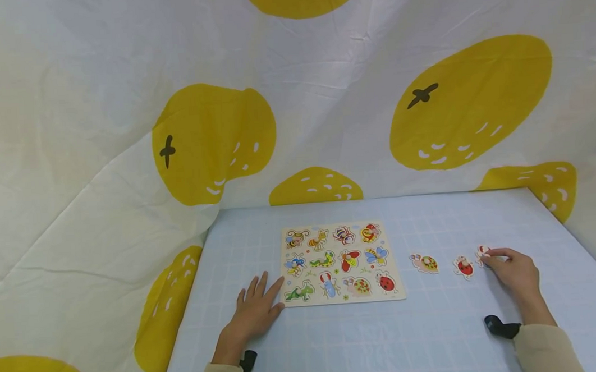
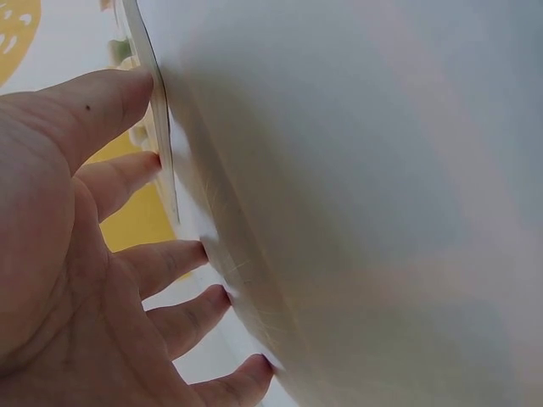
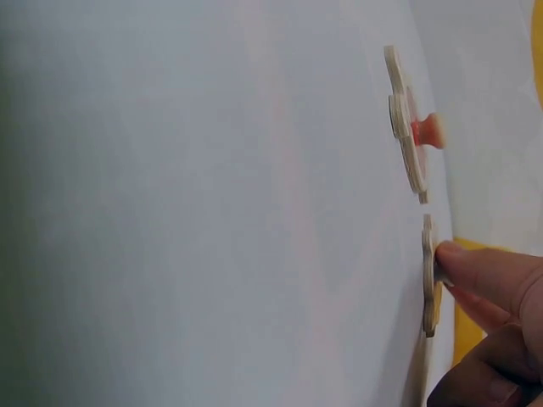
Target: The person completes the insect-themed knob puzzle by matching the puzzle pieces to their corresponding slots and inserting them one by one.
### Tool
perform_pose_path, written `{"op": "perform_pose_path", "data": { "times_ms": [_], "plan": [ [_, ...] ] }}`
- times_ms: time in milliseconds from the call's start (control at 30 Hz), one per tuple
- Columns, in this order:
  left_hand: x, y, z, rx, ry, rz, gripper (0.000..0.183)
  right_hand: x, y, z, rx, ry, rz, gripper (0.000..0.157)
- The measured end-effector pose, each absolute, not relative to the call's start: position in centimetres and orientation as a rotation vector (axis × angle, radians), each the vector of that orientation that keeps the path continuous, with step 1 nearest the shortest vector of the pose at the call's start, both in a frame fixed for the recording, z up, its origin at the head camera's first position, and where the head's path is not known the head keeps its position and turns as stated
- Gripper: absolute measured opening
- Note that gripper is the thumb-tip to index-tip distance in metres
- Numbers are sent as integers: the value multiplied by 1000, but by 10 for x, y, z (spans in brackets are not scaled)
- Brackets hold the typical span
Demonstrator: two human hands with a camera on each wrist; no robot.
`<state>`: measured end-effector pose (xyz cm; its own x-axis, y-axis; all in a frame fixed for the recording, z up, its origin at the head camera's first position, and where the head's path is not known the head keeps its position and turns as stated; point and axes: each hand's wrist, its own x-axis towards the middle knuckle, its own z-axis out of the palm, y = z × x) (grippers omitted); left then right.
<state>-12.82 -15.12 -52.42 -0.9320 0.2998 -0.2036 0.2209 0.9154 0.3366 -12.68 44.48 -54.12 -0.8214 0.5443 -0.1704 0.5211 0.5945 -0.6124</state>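
Note:
My left hand (image 1: 258, 309) lies spread with fingers straight at the left edge of a wooden insect peg puzzle board (image 1: 339, 304), thumb and index fingertips touching the board's edge. In the left wrist view, that edge (image 2: 161, 110) stands by the thumb, and the other fingertips press the tablecloth. On the right, my right hand (image 1: 517, 273) pinches a small puzzle piece with red and white on it (image 1: 481, 250) by its knob; fingers partly hide the picture. The right wrist view shows this piece (image 3: 428, 280) edge-on, close over the cloth. Beside it lies a ladybug piece (image 1: 464, 268).
A snail piece (image 1: 424, 263) lies between the board and the ladybug piece. Several knobbed insect pieces sit in the board's upper rows. The pale blue checked tablecloth (image 1: 367, 345) reaches back to a white curtain (image 1: 325, 123) with yellow fruit prints.

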Motion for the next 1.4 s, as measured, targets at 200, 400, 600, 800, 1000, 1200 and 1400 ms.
{"op": "perform_pose_path", "data": {
  "times_ms": [200, 400, 600, 800, 1000, 1200, 1400],
  "plan": [
    [-128, -151, -525, 385, 2825, 453, 62, -129, 443, -539, -964, -2770, 1062, 50],
    [-128, -151, -526, 381, 2826, 451, 62, -128, 438, -536, -982, -2770, 1099, 52],
    [-127, -151, -525, 382, 2828, 458, 62, -131, 435, -532, -999, -2765, 1115, 53],
    [-127, -151, -526, 383, 2830, 463, 62, -134, 435, -530, -932, -2797, 1089, 53],
    [-127, -151, -528, 377, 2836, 452, 63, -136, 425, -523, -852, -2795, 1100, 55],
    [-128, -151, -529, 370, 2839, 447, 63, -140, 400, -514, -756, -2815, 1133, 56],
    [-128, -151, -529, 369, 2836, 444, 63, -144, 369, -512, -578, -2839, 1098, 51]
  ]
}}
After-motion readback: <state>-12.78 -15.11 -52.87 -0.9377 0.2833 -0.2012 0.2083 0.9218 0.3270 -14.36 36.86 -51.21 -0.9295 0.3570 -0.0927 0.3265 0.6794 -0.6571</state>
